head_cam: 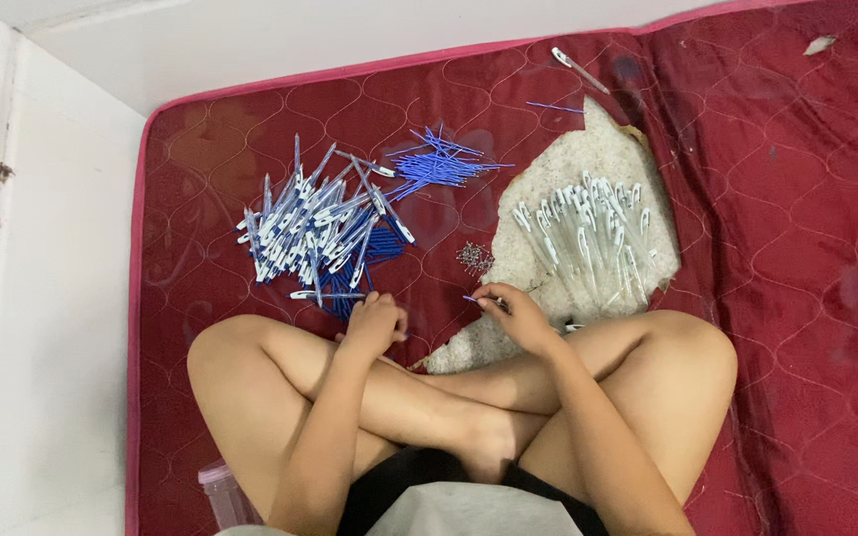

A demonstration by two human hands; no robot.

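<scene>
I sit cross-legged on a dark red quilted mattress [767, 199]. My left hand [374, 323] is curled closed just below a heap of blue-and-white pens [320, 233]; whether it holds anything is hidden. My right hand [513, 310] pinches a thin blue pen refill [471, 298] at its fingertips. A small pile of metal springs [474, 258] lies just above that hand. A bundle of loose blue refills [439, 164] lies further back.
Clear white pen barrels [588, 233] lie heaped on a torn patch of exposed white padding [598, 149]. A single pen [578, 69] rests near the mattress's far edge. White floor lies to the left, and a clear plastic container [225, 491] stands by my left thigh.
</scene>
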